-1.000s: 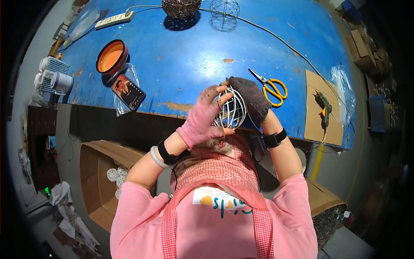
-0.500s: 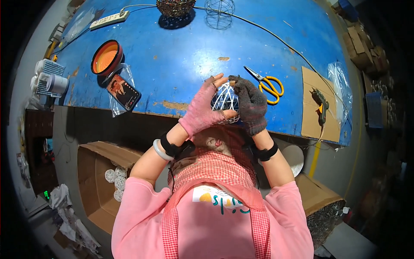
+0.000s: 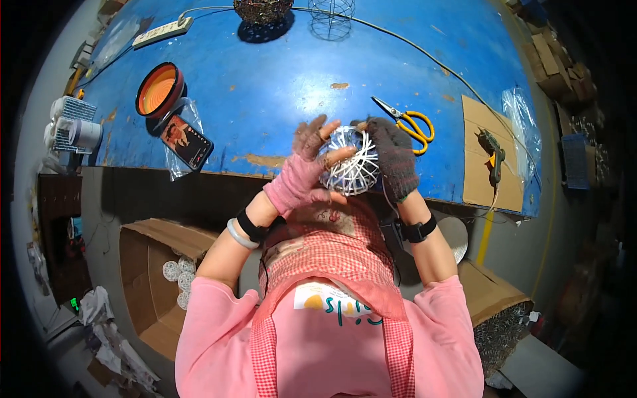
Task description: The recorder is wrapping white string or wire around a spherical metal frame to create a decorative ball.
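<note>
A white woven ball [image 3: 348, 162] of wound cord sits between both hands, just above the near edge of the blue table [image 3: 279, 86]. My left hand [image 3: 302, 169], in a pink fingerless glove, cups its left side with the thumb across the front. My right hand [image 3: 393, 156], in a dark knitted glove, grips its right side. Both forearms come up from the pink sleeves below. A thin cord trails from the ball down past my right wrist.
Yellow-handled scissors [image 3: 408, 121] lie right of the hands; a glue gun [image 3: 492, 152] rests on a cardboard sheet [image 3: 479, 179]. A phone in a clear bag [image 3: 187, 139] and an orange bowl [image 3: 158, 89] lie left. Wire frames [image 3: 330, 16], a power strip [image 3: 162, 32], open cardboard boxes [image 3: 142, 292] below.
Both hands have turned the white ball between them, showing more of its woven face. My left fingers have spread wider over its top.
</note>
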Demonstrator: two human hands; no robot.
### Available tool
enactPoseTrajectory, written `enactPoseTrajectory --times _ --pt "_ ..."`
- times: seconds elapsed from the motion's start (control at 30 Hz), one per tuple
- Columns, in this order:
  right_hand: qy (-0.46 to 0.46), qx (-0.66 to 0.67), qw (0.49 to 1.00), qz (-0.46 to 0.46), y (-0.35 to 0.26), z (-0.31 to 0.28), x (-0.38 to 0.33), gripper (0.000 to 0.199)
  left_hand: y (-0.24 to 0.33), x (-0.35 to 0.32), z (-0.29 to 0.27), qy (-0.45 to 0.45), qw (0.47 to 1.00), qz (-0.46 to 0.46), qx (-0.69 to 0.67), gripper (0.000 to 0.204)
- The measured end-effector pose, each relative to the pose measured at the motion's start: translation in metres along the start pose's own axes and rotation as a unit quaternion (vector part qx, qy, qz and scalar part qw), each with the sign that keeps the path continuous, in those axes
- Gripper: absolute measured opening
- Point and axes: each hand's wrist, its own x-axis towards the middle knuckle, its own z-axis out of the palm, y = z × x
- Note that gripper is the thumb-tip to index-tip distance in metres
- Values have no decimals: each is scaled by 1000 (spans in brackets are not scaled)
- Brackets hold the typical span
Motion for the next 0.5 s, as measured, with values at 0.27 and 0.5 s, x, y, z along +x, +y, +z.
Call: enactPoseTrajectory --times 0.27,0.5 --pt "127 -21 985 -118 2 10 -15 18 12 13 23 66 943 -210 -252 94" --pt "95 -96 972 -192 -24 -19 -3 14 18 14 25 85 970 -191 -125 78"
